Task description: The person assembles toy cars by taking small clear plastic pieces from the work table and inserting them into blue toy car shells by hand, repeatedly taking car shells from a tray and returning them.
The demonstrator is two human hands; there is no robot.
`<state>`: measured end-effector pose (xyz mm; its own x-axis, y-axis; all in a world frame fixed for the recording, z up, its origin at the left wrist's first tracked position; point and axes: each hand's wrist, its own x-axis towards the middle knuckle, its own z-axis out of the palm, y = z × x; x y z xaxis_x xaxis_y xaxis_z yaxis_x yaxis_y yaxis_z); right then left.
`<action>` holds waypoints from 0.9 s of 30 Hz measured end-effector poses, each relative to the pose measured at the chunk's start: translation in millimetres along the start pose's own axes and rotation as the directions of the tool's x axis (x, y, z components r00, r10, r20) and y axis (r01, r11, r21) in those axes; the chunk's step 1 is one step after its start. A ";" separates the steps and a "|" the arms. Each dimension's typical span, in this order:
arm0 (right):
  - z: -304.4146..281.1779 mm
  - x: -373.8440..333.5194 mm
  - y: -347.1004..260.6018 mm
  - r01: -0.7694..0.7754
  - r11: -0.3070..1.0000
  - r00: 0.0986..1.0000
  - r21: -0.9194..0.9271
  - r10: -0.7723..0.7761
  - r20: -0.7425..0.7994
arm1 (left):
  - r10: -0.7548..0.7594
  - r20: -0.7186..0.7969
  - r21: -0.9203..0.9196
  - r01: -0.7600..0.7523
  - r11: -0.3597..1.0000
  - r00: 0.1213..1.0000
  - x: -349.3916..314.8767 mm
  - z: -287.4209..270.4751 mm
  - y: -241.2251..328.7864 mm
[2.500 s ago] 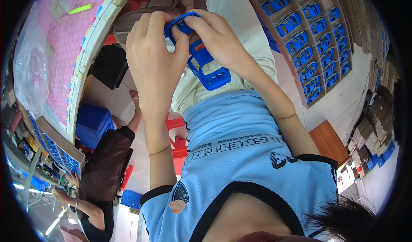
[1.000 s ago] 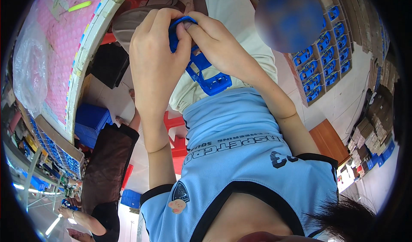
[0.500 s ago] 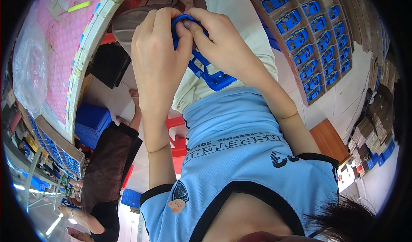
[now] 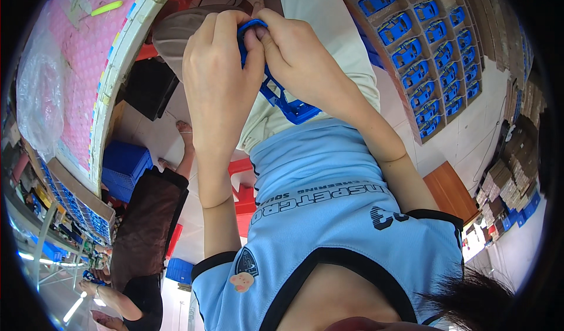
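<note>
Between my two hands, above my lap, is a blue plastic toy car body (image 4: 298, 111) with window-like cut-outs, its far end tilted away from me. My left hand (image 4: 218, 66) grips it from the left with the thumb pressed near the far end. From the right, my right hand (image 4: 299, 58) closes on the same end, the thumbs nearly touching. The fingers cover much of the far part, so what lies under the thumbs is hidden.
On the right stands a divided cardboard tray (image 4: 405, 78) with rows of blue toy cars. To the left is a pink-covered table (image 4: 64, 90) with a plastic bag (image 4: 41, 90) and a yellow-green pen-like tool (image 4: 107, 8). A blue crate (image 4: 126, 169) sits below; another person's arm (image 4: 117, 301) shows lower left.
My right hand has shifted slightly left and covers more of the car body's middle. Both hands keep their grip on it.
</note>
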<state>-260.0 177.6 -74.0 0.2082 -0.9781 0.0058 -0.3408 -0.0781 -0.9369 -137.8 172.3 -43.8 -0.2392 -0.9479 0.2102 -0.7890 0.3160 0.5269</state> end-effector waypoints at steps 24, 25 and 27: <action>-0.3 -0.7 -1.0 0.000 1.000 1.000 0.007 0.000 -0.018 | 0.048 -0.078 0.039 -0.045 0.998 0.996 -5.2 8.5 -2.0; -0.2 -1.0 -0.5 0.005 1.000 1.000 0.031 -0.004 -0.025 | 0.055 -0.080 0.030 -0.052 0.998 0.995 -4.8 8.3 -2.5; -0.2 -2.3 0.4 0.003 0.999 1.000 0.034 -0.002 -0.026 | 0.061 -0.081 0.020 -0.060 0.998 0.995 -4.0 8.2 -2.4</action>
<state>-260.8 179.8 -74.3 0.1855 -0.9825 0.0168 -0.3087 -0.0746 -0.9482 -139.6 175.0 -52.7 -0.2406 -0.9204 0.3080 -0.7847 0.3713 0.4964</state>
